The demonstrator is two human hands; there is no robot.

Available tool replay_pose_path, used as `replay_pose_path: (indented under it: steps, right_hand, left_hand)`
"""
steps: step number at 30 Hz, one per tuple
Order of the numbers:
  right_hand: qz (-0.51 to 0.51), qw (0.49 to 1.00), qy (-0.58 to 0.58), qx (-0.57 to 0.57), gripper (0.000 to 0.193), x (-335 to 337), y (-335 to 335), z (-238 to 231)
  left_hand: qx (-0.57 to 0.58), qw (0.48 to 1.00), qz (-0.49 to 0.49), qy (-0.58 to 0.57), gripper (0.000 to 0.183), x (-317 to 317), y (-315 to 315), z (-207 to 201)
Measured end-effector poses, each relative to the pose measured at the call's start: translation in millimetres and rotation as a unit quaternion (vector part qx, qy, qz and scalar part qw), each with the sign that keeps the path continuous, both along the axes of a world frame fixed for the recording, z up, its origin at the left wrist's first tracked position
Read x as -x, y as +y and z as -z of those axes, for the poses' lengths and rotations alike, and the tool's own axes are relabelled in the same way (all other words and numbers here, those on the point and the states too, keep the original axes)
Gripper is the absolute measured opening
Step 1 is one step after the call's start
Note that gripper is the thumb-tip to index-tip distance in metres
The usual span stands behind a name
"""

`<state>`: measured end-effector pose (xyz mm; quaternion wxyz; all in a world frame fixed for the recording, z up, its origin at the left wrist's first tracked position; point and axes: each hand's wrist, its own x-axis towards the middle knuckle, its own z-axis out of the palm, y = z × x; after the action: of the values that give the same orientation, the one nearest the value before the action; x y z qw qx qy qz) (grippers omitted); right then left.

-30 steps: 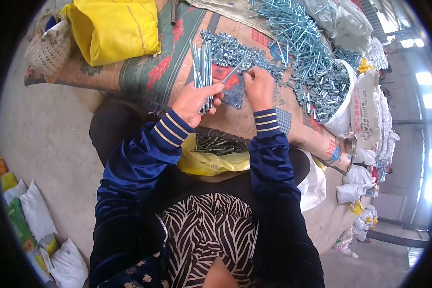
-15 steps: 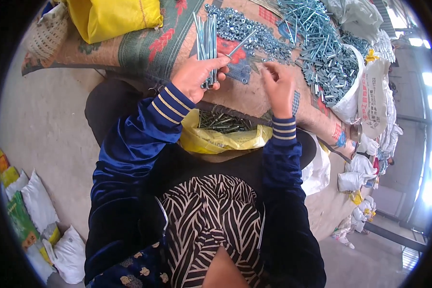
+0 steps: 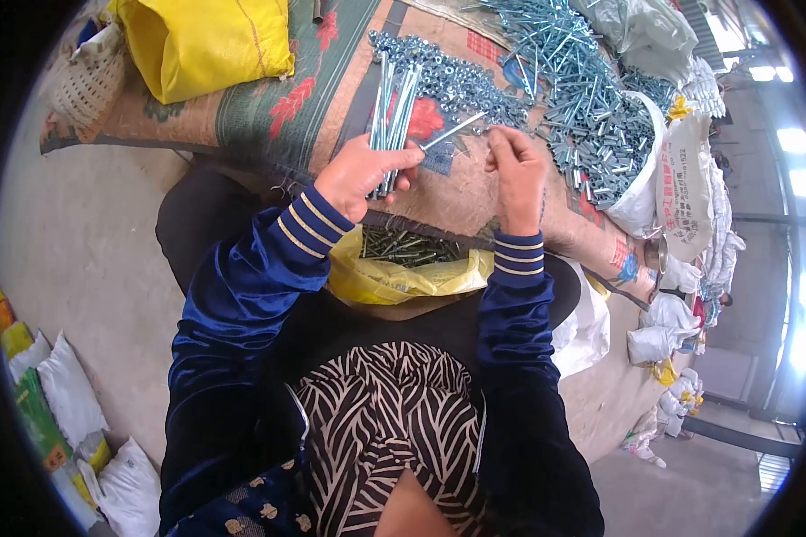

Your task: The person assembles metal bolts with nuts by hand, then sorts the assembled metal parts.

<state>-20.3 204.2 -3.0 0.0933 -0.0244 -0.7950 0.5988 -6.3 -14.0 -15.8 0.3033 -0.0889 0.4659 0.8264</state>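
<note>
A bundle of long, thin zinc-coloured bolts (image 3: 392, 116) stands nearly upright in my left hand (image 3: 360, 172), which is closed around their lower ends. Under my left thumb a single bolt (image 3: 454, 132) slants out to the right, its tip apart from the bundle. My right hand (image 3: 518, 174) is just beyond that tip, thumb and forefinger pinched together. What they hold, if anything, is too small to make out. Behind the bolts a spread of metal nuts (image 3: 457, 80) lies on the patterned cloth surface (image 3: 331, 98).
A heap of bolts and short metal sleeves (image 3: 591, 125) covers the right of the surface, beside a white sack (image 3: 685, 188). An open yellow bag (image 3: 403, 282) of dark metal parts (image 3: 407, 246) is below my hands. A yellow bag (image 3: 206, 45) stands far left.
My right hand has come slightly nearer the slanted bolt's tip, its fingers pinched closer. The bolt bundle leans a little more to the right. The whole view has shifted slightly.
</note>
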Motion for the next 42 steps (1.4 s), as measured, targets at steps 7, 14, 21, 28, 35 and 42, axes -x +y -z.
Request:
replay_pose_path:
  steps: [7, 14, 21, 28, 35, 42]
  right_hand:
    - [-0.02, 0.996, 0.044, 0.076, 0.015, -1, -15, -27]
    - [-0.003, 0.984, 0.164, -0.074, 0.015, -4, -13, -30]
    - [-0.011, 0.995, 0.09, 0.032, 0.019, -6, -14, -32]
    - [0.015, 0.96, 0.208, -0.185, 0.024, -16, -21, -32]
    - [-0.064, 0.963, -0.08, 0.249, 0.016, -8, 11, -28]
    - [-0.088, 0.988, -0.086, 0.089, 0.013, -24, -36, -19]
  left_hand:
    - [0.02, 0.999, 0.031, 0.009, 0.013, -1, 4, -6]
    - [-0.025, 0.999, 0.024, 0.004, 0.012, 0, 2, -1]
    - [-0.021, 0.999, 0.03, 0.014, 0.013, -4, 8, -5]
    - [-0.027, 0.999, 0.036, 0.004, 0.011, -6, 7, 0]
    - [0.007, 0.996, 0.007, 0.085, 0.018, -7, 13, -3]
    - [-0.062, 0.994, -0.056, 0.076, 0.022, -8, 17, -1]
